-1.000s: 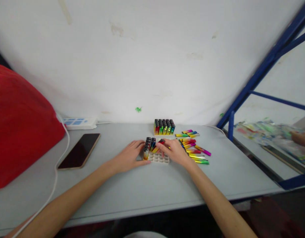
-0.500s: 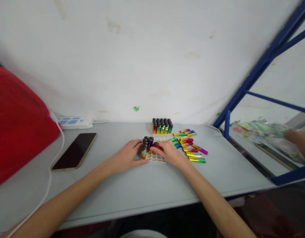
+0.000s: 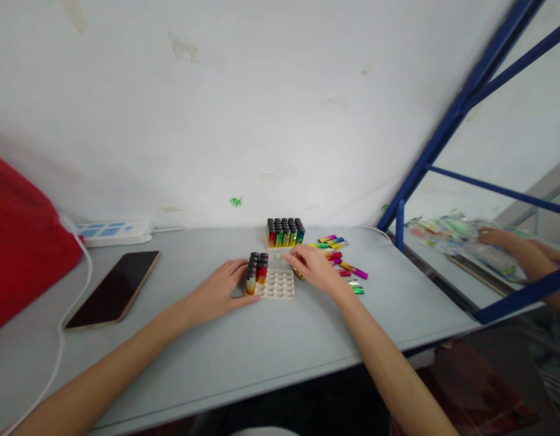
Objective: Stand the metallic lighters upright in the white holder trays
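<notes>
Several lighters [image 3: 251,275] with black tops and shiny coloured bodies stand upright at the left end of a pale tray [image 3: 280,284] with round holes. My left hand [image 3: 220,283] wraps the tray's left end, fingers behind the lighters and thumb along the front edge. Over the tray's right side hovers my right hand [image 3: 310,265], its thumb and fingers slightly bent and apart, nothing visible between them. A yellow and black piece [image 3: 299,274] shows partly beneath it. Shiny coloured sleeves [image 3: 354,270] lie scattered to the right, partly hidden by this hand.
A full block of upright lighters [image 3: 285,233] stands by the wall. To the left are a phone [image 3: 114,289], a power strip [image 3: 114,232], a white cable [image 3: 62,339] and a red bag [image 3: 25,242]. Beyond a blue frame [image 3: 399,224], another person's hand [image 3: 496,236] touches clear plastic bags.
My right hand has let go of a red lighter, which now stands in the tray, and has moved up and right from it. My left hand stays at the tray. The view has shifted right.
</notes>
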`<state>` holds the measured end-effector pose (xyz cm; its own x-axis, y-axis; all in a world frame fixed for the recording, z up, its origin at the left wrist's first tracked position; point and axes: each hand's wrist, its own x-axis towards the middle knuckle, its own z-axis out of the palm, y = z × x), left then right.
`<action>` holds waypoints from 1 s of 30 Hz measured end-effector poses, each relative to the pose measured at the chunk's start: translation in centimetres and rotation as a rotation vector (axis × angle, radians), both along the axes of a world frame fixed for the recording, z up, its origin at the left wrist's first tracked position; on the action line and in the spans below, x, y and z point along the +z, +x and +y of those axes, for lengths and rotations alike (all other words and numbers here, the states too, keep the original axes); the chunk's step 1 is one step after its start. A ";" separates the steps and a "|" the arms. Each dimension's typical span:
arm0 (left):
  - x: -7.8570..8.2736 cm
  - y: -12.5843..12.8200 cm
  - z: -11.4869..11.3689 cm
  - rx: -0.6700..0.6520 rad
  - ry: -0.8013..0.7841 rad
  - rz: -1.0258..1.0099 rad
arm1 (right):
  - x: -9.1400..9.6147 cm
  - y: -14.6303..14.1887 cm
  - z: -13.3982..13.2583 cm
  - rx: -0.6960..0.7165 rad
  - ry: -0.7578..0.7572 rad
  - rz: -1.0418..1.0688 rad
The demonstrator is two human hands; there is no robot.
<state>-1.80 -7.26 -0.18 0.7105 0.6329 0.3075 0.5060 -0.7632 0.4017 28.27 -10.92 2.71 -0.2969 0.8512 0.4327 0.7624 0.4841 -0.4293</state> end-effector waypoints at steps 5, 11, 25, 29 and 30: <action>0.0 0.0 0.1 0.006 0.020 0.035 | -0.3 6.3 1.7 -0.274 0.057 -0.014; 0.3 0.0 0.0 0.016 -0.016 0.024 | -1.4 9.7 3.0 -0.398 0.023 -0.077; -0.2 -0.2 0.2 0.022 0.020 0.039 | -1.9 9.3 4.6 -0.466 -0.200 -0.350; -0.2 -0.2 0.2 0.028 0.001 0.031 | -1.8 9.4 4.0 -0.473 -0.147 -0.267; -0.2 -0.3 0.3 0.030 0.000 0.031 | -1.6 9.3 3.8 -0.462 -0.126 -0.200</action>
<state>-2.06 -6.97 -0.40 0.7002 0.6542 0.2857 0.5412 -0.7475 0.3851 37.61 -7.13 1.11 0.0558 0.9548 0.2919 0.9575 0.0318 -0.2868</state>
